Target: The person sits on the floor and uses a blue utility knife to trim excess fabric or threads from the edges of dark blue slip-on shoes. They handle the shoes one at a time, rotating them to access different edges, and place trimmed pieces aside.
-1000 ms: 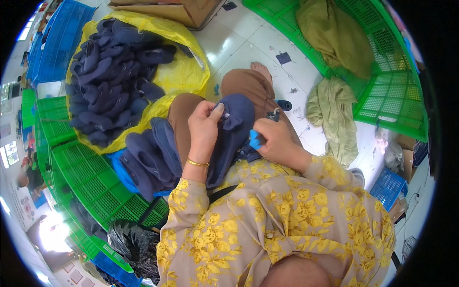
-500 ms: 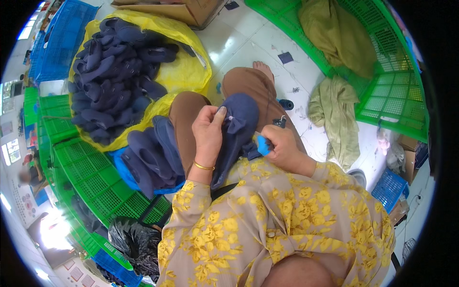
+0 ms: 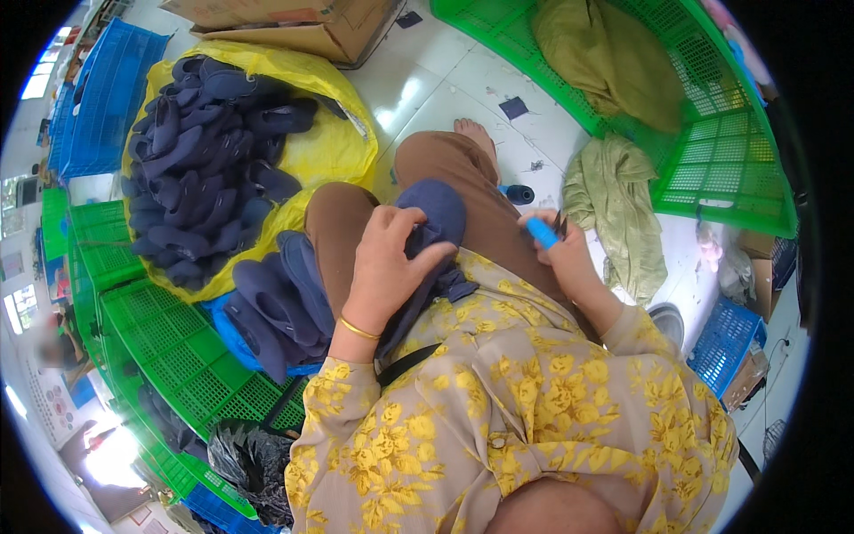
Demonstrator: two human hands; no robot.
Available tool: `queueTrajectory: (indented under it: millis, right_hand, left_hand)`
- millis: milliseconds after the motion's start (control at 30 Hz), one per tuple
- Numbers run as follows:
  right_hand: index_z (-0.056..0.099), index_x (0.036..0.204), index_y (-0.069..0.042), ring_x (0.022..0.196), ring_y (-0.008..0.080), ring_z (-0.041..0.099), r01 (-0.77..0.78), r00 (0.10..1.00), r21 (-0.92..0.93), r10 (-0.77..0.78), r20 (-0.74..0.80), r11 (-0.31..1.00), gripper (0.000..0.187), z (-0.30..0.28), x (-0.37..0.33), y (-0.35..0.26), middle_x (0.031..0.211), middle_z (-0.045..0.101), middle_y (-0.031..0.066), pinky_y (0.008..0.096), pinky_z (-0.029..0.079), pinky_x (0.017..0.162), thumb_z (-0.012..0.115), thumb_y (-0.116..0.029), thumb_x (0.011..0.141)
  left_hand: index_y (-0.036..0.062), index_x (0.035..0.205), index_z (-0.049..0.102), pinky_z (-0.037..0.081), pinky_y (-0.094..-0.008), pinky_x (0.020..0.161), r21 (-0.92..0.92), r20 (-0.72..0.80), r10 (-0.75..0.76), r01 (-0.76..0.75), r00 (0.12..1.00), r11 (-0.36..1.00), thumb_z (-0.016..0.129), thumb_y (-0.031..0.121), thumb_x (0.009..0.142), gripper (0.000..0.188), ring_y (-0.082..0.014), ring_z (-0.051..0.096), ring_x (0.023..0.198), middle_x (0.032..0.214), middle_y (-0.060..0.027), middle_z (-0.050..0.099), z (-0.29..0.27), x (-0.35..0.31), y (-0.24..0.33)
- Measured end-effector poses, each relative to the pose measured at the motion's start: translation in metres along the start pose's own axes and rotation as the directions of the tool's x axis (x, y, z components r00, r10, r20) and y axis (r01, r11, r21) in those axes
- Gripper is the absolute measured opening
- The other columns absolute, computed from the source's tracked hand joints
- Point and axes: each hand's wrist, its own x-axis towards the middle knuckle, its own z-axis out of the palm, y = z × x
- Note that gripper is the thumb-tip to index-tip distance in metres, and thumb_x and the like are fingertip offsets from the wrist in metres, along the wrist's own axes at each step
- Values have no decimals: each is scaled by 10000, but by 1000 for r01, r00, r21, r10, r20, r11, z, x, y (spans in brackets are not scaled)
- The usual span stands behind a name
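Across my lap lies a navy cloth slipper with a rounded toe. My left hand holds it from the near side, fingers curled at its opening and thumb spread across the fabric. To the right of it, above my right thigh, my right hand is closed on small dark snips, whose handle is mostly hidden. One finger of that hand wears a blue wrap. By my left thigh, several navy slippers stand lined up on a blue bag.
A yellow sack at the far left holds a heap of navy slippers. Green crates stand on the left, another green crate on the right. Olive cloth and a thread spool lie on the floor. A cardboard box is ahead.
My right hand has moved right, away from the slipper, with the snips. My left hand has turned, its thumb now spread from the fingers. The whole view has shifted slightly.
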Motion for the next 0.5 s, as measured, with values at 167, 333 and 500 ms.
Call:
queueTrajectory:
  millis: [167,333,500]
  right_hand:
    - [521,1110,-75,753,191,594,255,910,-518,-383,-157,816,172,-24,31,26,828,606,93,313,461,685,489,-67,941]
    - [585,1061,-49,727,145,597,289,948,-327,-220,231,900,205,43,12,-38,847,636,59,312,472,653,533,-2,868]
    - [659,933,-9,648,236,615,360,895,-409,-186,407,839,154,81,18,-43,748,650,160,348,468,619,578,-107,846]
  left_hand:
    - [-11,975,654,458,-242,647,-159,-103,-144,127,984,979,697,93,868,155,-102,552,720,823,-41,596,7,-5,-19]
    - [9,1018,657,453,-194,688,-567,119,-414,404,902,718,636,122,938,140,-34,531,764,861,49,609,8,-7,-26]
    - [9,1015,655,443,-189,694,-587,130,-418,410,899,698,637,111,935,131,-31,526,764,863,48,610,3,-10,-22]
